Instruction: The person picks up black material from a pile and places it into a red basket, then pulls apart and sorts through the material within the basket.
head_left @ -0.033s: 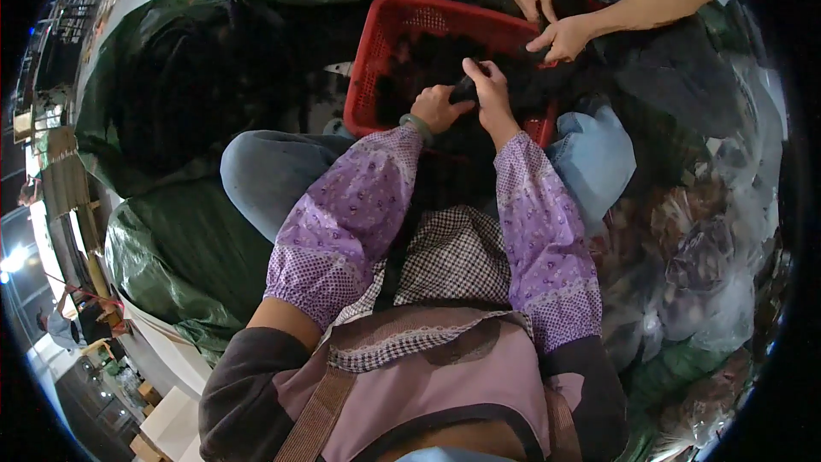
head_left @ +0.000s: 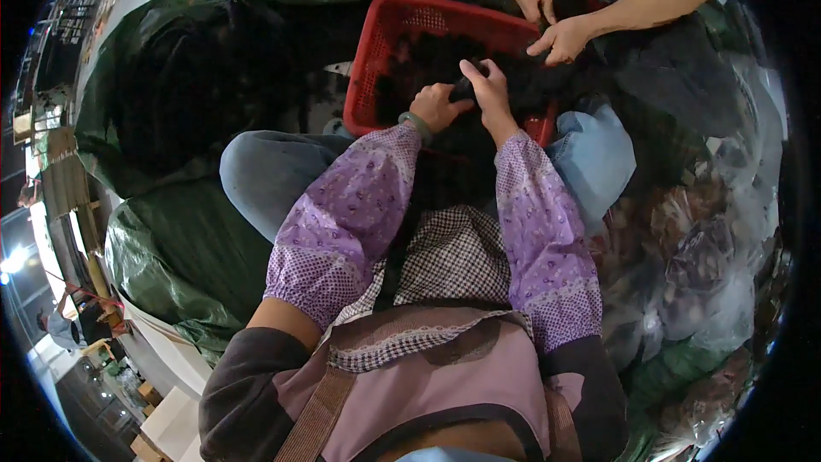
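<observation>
Both my hands meet over a red plastic basket with holes in its walls. Between them is a small bundle of black, hair-like fibre. My left hand is closed around its lower end, with a greenish bangle on the wrist. My right hand pinches the upper end, thumb raised along it. Loose black fibre fills much of the basket; its strands are too dark to tell apart. Purple flowered sleeves cover my forearms.
Another person's two hands work at the basket's far right corner, close to mine. Green tarpaulin sacks lie on the left, one with a dark mass on it. Clear plastic bags are heaped on the right. My bent knees flank the basket.
</observation>
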{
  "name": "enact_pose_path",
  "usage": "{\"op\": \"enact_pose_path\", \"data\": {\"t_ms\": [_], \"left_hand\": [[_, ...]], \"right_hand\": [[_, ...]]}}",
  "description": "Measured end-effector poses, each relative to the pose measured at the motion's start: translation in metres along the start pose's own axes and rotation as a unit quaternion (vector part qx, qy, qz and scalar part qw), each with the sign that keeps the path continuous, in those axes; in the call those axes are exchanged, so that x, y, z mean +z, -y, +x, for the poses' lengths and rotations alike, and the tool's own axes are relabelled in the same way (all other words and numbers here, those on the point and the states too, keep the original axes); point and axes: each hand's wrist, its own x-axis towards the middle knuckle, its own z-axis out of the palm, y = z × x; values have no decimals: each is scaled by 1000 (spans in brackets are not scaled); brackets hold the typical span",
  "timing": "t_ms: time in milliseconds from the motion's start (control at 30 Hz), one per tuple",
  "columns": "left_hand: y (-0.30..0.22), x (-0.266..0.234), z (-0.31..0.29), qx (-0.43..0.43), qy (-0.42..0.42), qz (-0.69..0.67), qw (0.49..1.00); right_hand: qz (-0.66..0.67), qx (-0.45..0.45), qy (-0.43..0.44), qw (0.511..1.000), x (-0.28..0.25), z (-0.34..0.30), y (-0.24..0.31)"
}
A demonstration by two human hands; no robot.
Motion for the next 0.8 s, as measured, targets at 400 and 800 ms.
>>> {"op": "enact_pose_path", "data": {"t_ms": [400,800], "left_hand": [[17,-12,7,28,56,-19,998],[-1,-49,5,-66,236,-423,872]], "right_hand": [[-528,-242,226,782,-19,-23,37],[-429,-300,300,797,-29,-38,48]]}}
